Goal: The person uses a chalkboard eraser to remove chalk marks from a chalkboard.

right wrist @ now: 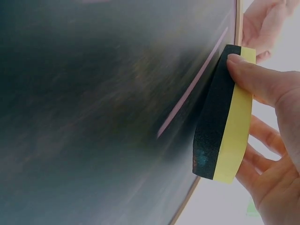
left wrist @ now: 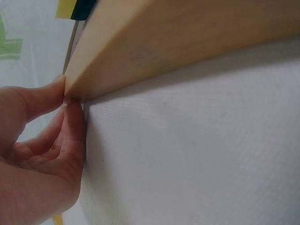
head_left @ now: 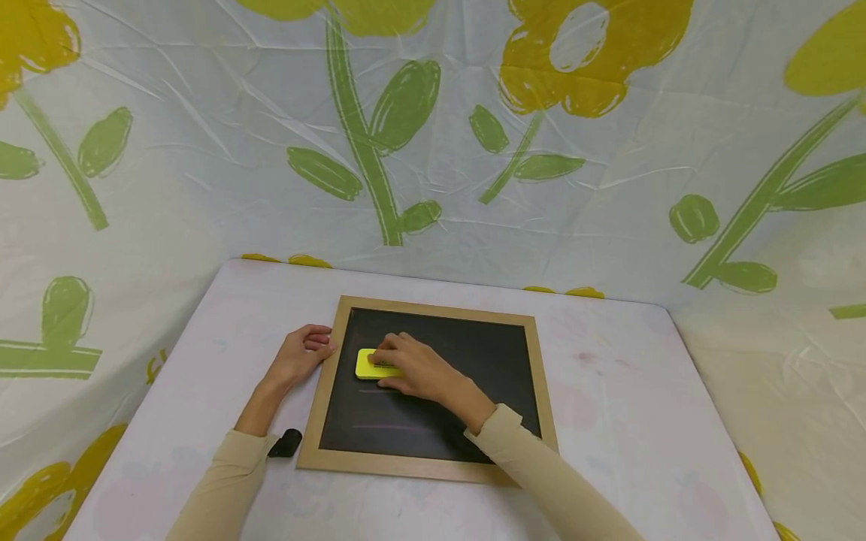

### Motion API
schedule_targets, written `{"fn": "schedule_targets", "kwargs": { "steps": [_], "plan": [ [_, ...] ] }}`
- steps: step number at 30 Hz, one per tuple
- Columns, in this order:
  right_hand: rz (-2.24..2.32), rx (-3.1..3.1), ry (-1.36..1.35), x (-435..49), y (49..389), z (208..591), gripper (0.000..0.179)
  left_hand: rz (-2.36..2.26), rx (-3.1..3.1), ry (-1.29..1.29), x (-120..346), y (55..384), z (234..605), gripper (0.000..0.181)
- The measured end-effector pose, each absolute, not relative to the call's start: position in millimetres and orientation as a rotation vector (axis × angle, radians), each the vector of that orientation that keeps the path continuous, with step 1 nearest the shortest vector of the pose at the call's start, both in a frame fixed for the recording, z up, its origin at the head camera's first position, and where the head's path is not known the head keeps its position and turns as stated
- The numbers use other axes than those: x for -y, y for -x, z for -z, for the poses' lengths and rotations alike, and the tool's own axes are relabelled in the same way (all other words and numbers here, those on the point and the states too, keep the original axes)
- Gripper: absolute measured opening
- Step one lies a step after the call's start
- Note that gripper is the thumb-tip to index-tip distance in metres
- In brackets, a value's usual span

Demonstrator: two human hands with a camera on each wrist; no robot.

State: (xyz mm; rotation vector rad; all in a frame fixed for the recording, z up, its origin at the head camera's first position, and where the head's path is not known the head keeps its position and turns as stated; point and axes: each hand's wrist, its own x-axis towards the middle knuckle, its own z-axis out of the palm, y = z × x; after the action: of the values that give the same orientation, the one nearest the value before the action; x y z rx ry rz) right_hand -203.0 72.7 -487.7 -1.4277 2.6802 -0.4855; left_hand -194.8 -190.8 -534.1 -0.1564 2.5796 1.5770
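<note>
A chalkboard (head_left: 460,361) with a light wooden frame (head_left: 406,465) lies flat on the table. My right hand (head_left: 419,368) grips a yellow eraser (head_left: 365,366) over the upper left of the black surface. In the right wrist view the eraser's dark felt (right wrist: 213,112) faces the board, thumb on one long side and fingers on the other. Beside it runs a pink chalk line (right wrist: 192,86). A second, fainter pink line (head_left: 386,427) crosses lower down. My left hand (head_left: 304,357) holds the frame's left edge, thumb and index finger (left wrist: 74,119) meeting at the wood.
A pale cloth (head_left: 609,391) covers the table around the board. Behind it hangs a white sheet (head_left: 237,150) printed with yellow flowers and green leaves. A small black object (head_left: 286,443) sits by my left cuff.
</note>
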Motion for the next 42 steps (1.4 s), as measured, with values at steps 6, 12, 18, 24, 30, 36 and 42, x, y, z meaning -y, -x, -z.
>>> {"fn": "schedule_targets", "kwargs": {
  "steps": [6,12,18,24,30,36,42],
  "plan": [
    [0.431,-2.683,1.431,-59.9,204.8,485.1,0.04,-1.575,-2.569,0.165,191.1,195.6,533.5,0.042],
    [0.377,-2.684,1.421,-57.4,205.8,484.4,0.041,-1.586,-2.565,0.151,192.0,195.9,535.6,0.043],
    [0.353,-2.686,1.415,-61.8,206.6,484.2,0.042,-1.583,-2.571,0.15,191.9,196.7,536.8,0.043],
    [0.35,-2.692,1.415,-76.0,207.2,484.9,0.042,-1.595,-2.577,0.128,192.5,196.8,537.2,0.042],
    [0.382,-2.702,1.387,-95.8,206.4,483.7,0.04,-1.643,-2.571,0.102,194.0,195.4,537.2,0.04],
    [0.392,-2.721,1.335,-115.2,205.4,482.3,0.04,-1.655,-2.565,0.108,193.7,195.0,538.2,0.041],
    [0.408,-2.745,1.318,-132.9,203.0,480.7,0.04,-1.653,-2.574,0.105,194.0,194.6,538.2,0.04]
  ]
}}
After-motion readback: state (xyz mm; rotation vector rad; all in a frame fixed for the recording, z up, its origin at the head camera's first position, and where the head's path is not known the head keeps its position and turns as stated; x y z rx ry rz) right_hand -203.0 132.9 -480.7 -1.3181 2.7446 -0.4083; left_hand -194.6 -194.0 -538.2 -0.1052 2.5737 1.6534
